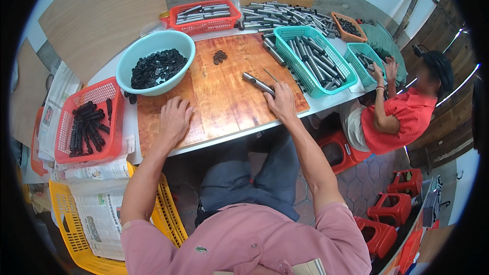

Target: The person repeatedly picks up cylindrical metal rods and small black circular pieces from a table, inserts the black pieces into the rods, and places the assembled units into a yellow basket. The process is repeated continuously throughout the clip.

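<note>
Pink shirt cloth (244, 239) lies nearest in the head view, below the near edge of the wooden board (219, 99). On that board's near left part, the left hand (175, 119) rests palm down, relaxed, with nothing visible in its fingers. At the board's right side, the right hand (281, 103) reaches the near end of a metal tube (259, 84); its fingers curl there, but I cannot tell whether they grip it or only touch it. The tube lies slanted on the right half of the board, its far end pointing away and leftward. A thin rod (271, 75) lies just beside it, also on the board.

Black discs (220, 57) sit loose near the board's far edge. A pale blue basin (168, 87) of similar pieces overlaps its far left corner, and a teal basket (318, 91) of tubes stands at its right side.

For good handling, I would judge a firm hold around the tube's middle better than fingertips at one end, with the left hand steadying the far end so the round body cannot roll across the board.
</note>
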`<state>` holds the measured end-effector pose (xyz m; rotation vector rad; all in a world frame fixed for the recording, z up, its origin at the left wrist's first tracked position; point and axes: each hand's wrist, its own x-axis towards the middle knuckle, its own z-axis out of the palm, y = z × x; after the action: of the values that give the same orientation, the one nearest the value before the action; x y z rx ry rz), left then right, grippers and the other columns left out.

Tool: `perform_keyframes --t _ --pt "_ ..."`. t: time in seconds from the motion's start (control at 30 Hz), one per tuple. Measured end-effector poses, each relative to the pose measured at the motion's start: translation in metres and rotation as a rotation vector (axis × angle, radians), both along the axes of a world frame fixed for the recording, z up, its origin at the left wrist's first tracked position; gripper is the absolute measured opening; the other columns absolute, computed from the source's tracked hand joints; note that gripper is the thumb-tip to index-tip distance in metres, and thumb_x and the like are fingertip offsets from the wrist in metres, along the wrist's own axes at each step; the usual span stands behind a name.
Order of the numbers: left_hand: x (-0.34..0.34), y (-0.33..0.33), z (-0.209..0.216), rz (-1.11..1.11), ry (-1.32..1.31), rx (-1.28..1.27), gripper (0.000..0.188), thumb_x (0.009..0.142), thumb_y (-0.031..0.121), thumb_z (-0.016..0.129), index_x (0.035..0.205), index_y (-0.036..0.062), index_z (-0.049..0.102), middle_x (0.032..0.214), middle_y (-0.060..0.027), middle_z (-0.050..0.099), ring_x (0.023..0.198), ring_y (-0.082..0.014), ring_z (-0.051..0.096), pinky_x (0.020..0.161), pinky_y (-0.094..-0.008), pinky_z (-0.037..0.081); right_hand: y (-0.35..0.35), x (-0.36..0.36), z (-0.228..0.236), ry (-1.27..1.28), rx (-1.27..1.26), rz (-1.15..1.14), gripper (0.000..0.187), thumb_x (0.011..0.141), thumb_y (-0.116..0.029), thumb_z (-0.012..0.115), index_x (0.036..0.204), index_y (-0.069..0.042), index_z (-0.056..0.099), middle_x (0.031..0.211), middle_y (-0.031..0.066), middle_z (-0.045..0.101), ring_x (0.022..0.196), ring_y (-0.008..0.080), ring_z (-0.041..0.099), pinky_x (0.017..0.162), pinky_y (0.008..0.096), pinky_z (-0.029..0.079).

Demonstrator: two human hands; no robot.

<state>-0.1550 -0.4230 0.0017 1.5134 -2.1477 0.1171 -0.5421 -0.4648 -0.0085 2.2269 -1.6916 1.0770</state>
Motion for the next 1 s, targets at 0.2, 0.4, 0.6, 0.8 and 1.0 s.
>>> perform_keyframes --t 0.2,0.4,0.6,0.8,1.0 --pt "-0.0017 0.0011 0.0048 0.011 -0.009 0.014 0.033 0.101 0.028 0.061 0.125 0.0051 0.066 0.13 -0.016 0.06 0.124 -0.0341 0.056 0.102 -0.0464 0.045 0.0004 0.0 0.0036 -0.033 0.003 0.005 0.028 0.084 -0.017 0.079 0.101 0.0 0.064 0.097 0.0194 0.062 0.095 0.0396 0.06 0.083 0.0497 0.049" --pt "-0.0024 -0.0004 0.0026 0.002 -0.013 0.012 0.033 0.101 0.028 0.061 0.124 0.0051 0.066 0.13 -0.0166 0.06 0.123 -0.0347 0.056 0.101 -0.0472 0.044 0.0013 -0.0028 0.0023 -0.034 0.012 0.002 0.029 0.084 -0.018 0.08 0.102 -0.001 0.065 0.098 0.0185 0.063 0.095 0.0391 0.06 0.084 0.0487 0.049" --pt "-0.0005 -0.0021 -0.0003 0.012 -0.022 0.021 0.033 0.101 0.028 0.061 0.125 0.0053 0.066 0.13 -0.0166 0.06 0.124 -0.0348 0.056 0.1 -0.047 0.044 0.0011 -0.0005 0.0036 -0.05 0.041 -0.015 0.029 0.084 -0.019 0.08 0.102 -0.001 0.066 0.098 0.0186 0.063 0.096 0.0388 0.061 0.085 0.0488 0.05" --pt "-0.0034 -0.0023 0.0021 0.009 -0.034 0.031 0.033 0.101 0.027 0.062 0.126 0.0053 0.066 0.131 -0.0163 0.06 0.125 -0.0348 0.055 0.101 -0.0465 0.045 0.0007 -0.0035 0.0007 -0.064 0.027 -0.013 0.029 0.084 -0.018 0.08 0.103 -0.001 0.066 0.098 0.018 0.063 0.096 0.0384 0.061 0.085 0.0484 0.05" --pt "-0.0012 -0.0019 0.0004 0.007 -0.036 0.05 0.034 0.101 0.025 0.062 0.127 0.0055 0.065 0.132 -0.0166 0.06 0.126 -0.0354 0.055 0.103 -0.0469 0.044 0.0039 -0.0005 0.0066 -0.097 0.031 -0.001 0.028 0.084 -0.017 0.08 0.103 -0.001 0.066 0.097 0.0175 0.063 0.095 0.0385 0.061 0.085 0.0485 0.05"
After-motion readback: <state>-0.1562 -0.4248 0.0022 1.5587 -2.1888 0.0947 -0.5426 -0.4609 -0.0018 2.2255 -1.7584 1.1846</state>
